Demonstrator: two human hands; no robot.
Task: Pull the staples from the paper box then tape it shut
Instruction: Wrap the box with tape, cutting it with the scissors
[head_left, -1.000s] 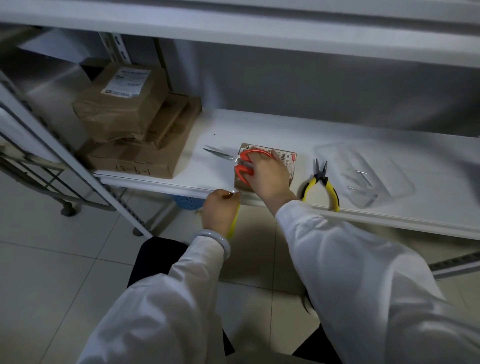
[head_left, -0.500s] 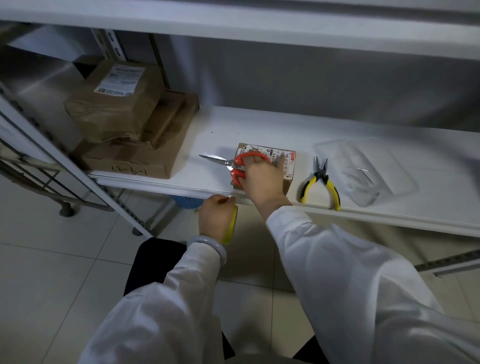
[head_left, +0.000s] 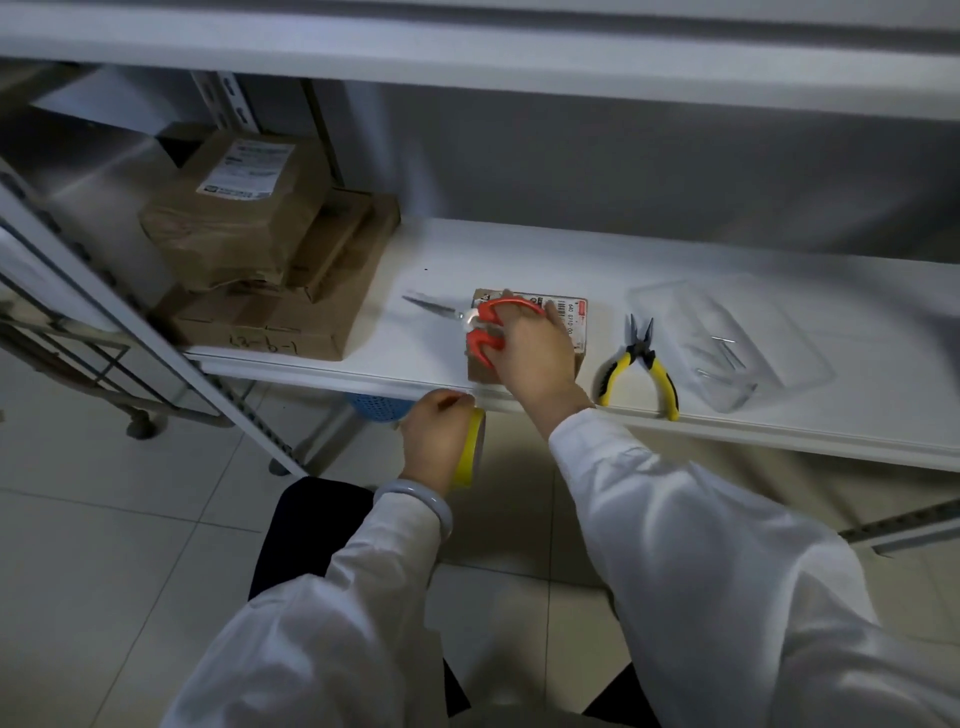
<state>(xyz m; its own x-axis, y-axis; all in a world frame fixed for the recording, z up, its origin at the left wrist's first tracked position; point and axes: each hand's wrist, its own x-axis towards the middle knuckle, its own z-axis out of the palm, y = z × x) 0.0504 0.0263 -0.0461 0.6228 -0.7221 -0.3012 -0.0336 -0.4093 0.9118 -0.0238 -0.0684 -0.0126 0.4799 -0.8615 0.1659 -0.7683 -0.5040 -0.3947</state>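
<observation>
Two hands busy: right hand (head_left: 535, 356) grips red scissors (head_left: 484, 340) atop the paper box (head_left: 574, 325); left hand (head_left: 435, 441), at seven o'clock, clutches yellow tape roll (head_left: 468, 453).

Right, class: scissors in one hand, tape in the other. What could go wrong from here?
The right hand grips the scissors close to the left hand holding the tape: a cut finger is possible.
The box sits near the front edge of the shelf; a push might tip it off.
The pliers lie at that edge; a sleeve could knock them down.
</observation>
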